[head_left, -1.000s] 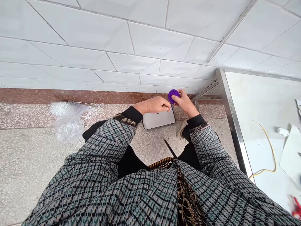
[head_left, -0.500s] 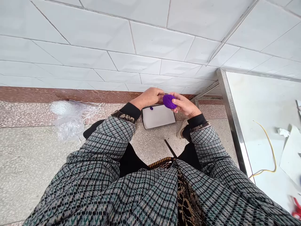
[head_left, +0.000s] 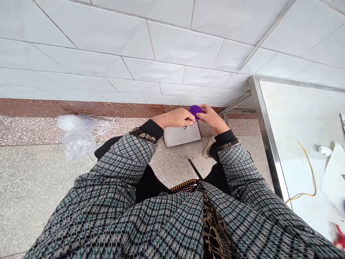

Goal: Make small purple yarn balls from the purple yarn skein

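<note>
A ball of purple yarn (head_left: 195, 111) is gripped in my right hand (head_left: 211, 118), its fingers wrapped round the right side. Close by on the left, my left hand (head_left: 178, 118) is closed in a pinch on the yarn strand just below the ball. Beneath both hands an open shallow box (head_left: 180, 136) with a white inside and dark edges lies on the floor. A small dark bit shows in the box under my left fingers, too small to make out, and my left hand hides the box's back part.
To the left, a clear plastic bag (head_left: 79, 144) with white cord (head_left: 105, 127) lies on the floor. A white table (head_left: 275, 169) with a metal edge stands at right, bearing a yellow cable (head_left: 309, 169) and red-handled scissors (head_left: 340, 237). The tiled wall (head_left: 167, 72) is ahead.
My left hand went up behind the ball, then came back down in front of it with the strand. The ball turned in my right hand and shifted slightly.
</note>
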{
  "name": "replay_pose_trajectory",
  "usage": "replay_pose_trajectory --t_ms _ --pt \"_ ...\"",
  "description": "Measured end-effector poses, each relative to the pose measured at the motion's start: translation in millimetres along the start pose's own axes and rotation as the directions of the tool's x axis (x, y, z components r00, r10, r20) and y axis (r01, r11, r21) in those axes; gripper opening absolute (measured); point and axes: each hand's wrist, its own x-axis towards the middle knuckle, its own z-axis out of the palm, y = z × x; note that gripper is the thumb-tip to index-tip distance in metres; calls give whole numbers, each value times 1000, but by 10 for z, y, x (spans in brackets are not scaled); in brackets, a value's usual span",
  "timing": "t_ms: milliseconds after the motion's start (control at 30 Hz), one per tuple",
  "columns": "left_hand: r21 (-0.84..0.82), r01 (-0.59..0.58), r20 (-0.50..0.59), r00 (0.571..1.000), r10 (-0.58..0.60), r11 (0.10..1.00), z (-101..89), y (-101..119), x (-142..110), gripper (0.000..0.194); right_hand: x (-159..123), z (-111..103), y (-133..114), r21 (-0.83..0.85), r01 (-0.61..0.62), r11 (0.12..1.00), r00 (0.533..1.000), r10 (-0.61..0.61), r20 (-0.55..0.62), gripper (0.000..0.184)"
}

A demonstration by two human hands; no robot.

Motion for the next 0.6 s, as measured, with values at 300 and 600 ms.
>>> replay_pose_trajectory --t_ms 300,600 --pt "-57 258 -205 942 -264 965 61 -432 179 16 197 191 230 -63 -134 989 990 136 24 20" --pt "327 509 -250 859 -446 796 -55 -394 -346 29 188 824 1667 -272 -379 884 913 405 44 16"
